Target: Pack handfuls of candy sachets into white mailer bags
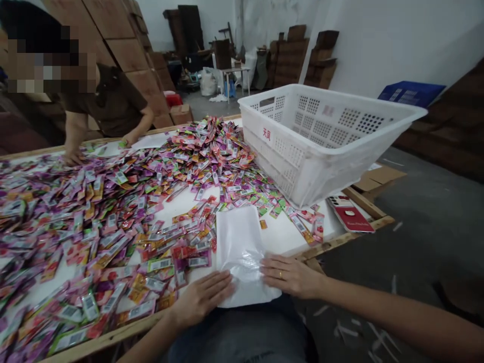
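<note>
A glossy white bag (242, 242) lies at the near edge of the table, its lower end reaching over my lap. My left hand (202, 295) rests on the bag's lower left side with fingers stretched and slightly blurred. On the right side, my right hand (291, 275) lies flat against the bag, fingers extended, a ring on one of them. Small colourful sachets (162, 264) with barcodes spread to the left of the bag and behind it. Whether anything is inside the bag, I cannot tell.
A white perforated plastic crate (302, 151) stands at the table's right. A red phone (351, 217) lies near the wooden table edge (340, 242). Across the table, a co-worker (109, 106) has both hands among the sachets. Cardboard boxes (128, 55) are stacked behind.
</note>
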`<move>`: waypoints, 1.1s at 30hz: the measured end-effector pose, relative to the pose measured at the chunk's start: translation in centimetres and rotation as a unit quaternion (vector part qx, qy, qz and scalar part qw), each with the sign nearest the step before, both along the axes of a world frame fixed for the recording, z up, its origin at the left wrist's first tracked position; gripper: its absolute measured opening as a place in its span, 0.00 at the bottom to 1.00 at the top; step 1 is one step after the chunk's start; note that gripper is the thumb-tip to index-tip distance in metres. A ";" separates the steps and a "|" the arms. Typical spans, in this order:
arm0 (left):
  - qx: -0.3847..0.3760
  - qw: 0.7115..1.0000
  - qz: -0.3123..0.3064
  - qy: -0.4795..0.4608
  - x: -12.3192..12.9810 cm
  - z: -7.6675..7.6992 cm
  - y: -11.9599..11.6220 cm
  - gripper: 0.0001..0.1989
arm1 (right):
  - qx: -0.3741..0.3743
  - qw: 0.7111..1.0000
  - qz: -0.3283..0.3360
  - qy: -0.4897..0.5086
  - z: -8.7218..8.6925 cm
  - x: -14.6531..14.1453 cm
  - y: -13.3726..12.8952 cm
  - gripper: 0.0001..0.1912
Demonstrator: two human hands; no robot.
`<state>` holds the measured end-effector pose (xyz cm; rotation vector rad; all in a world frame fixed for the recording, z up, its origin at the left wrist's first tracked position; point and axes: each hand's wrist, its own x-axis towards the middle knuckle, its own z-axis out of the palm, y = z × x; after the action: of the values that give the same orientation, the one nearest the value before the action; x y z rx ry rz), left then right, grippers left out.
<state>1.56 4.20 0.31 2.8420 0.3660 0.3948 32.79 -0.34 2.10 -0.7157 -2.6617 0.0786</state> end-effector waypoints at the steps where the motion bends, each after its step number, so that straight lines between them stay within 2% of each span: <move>1: -0.063 0.996 0.054 -0.008 0.1 -0.1 0.0 0.19 | -0.063 0.996 -0.061 0.034 -0.3 -0.1 0.1 0.16; 2: -0.127 0.982 0.136 -0.018 0.2 -0.2 0.0 0.19 | -0.133 0.977 -0.149 0.071 -0.5 -0.2 0.3 0.18; 3: -0.185 0.953 0.237 -0.033 0.2 -0.2 0.1 0.22 | -0.204 0.940 -0.250 0.109 -0.6 -0.4 0.7 0.20; 5: -0.265 0.864 0.423 -0.062 0.3 -0.1 0.3 0.26 | -0.325 0.829 -0.415 0.185 -0.7 -0.5 1.8 0.20; 6: -0.297 0.824 0.476 -0.074 0.3 0.0 0.5 0.27 | -0.374 0.777 -0.456 0.221 -0.6 -0.5 2.4 0.18; 7: -0.332 0.796 0.499 -0.086 0.3 0.3 0.5 0.27 | -0.423 0.733 -0.469 0.253 -0.4 -0.5 3.0 0.14; 8: -0.374 0.777 0.497 -0.097 0.5 0.6 0.6 0.28 | -0.473 0.692 -0.467 0.281 -0.2 -0.5 3.6 0.11; 10: -0.472 0.749 0.450 -0.115 1.3 1.5 0.5 0.30 | -0.570 0.629 -0.434 0.303 0.4 -0.5 4.6 0.13; 12: -0.550 0.705 0.424 -0.145 2.9 2.2 0.5 0.34 | -0.641 0.591 -0.393 0.291 0.7 -0.5 5.4 0.18; 14: -0.596 0.651 0.435 -0.178 4.7 2.7 0.9 0.37 | -0.688 0.564 -0.367 0.272 0.9 -0.3 6.0 0.21; 16: -0.624 0.616 0.435 -0.205 6.2 2.8 1.6 0.35 | -0.728 0.523 -0.352 0.269 0.9 -0.1 6.4 0.22; 18: -0.661 0.587 0.405 -0.235 6.9 2.6 2.3 0.30 | -0.742 0.485 -0.333 0.322 1.3 -0.1 6.6 0.22; 20: -0.734 0.525 0.344 -0.259 6.6 2.4 2.7 0.29 | -0.704 0.485 -0.307 0.418 2.3 -0.7 6.5 0.21; 22: -0.815 0.439 0.264 -0.270 5.7 2.6 2.7 0.34 | -0.637 0.515 -0.285 0.497 3.9 -2.1 6.2 0.19; 23: -0.842 0.404 0.229 -0.277 5.1 2.9 2.6 0.37 | -0.608 0.533 -0.281 0.517 4.7 -2.9 5.9 0.18; 24: -0.852 0.382 0.207 -0.291 4.5 3.4 2.4 0.39 | -0.584 0.550 -0.283 0.526 5.6 -3.7 5.7 0.18; 25: -0.847 0.375 0.207 -0.315 4.0 4.0 2.3 0.40 | -0.564 0.563 -0.288 0.531 6.3 -4.4 5.6 0.18; 26: -0.829 0.380 0.221 -0.347 3.5 4.7 2.2 0.38 | -0.551 0.571 -0.293 0.532 6.8 -5.0 5.5 0.18; 30: -0.746 0.428 0.272 -0.431 2.0 7.2 2.4 0.27 | -0.572 0.587 -0.287 0.495 7.5 -7.0 6.6 0.20; 31: -0.742 0.426 0.269 -0.441 1.6 7.5 2.4 0.26 | -0.582 0.593 -0.278 0.483 7.5 -7.4 7.0 0.20; 33: -0.742 0.404 0.260 -0.467 0.8 7.8 2.2 0.26 | -0.585 0.604 -0.261 0.474 7.5 -8.4 7.7 0.21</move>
<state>2.33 6.43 8.07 0.4426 0.7434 0.9648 24.36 7.40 9.57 -1.2499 -0.9992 1.6084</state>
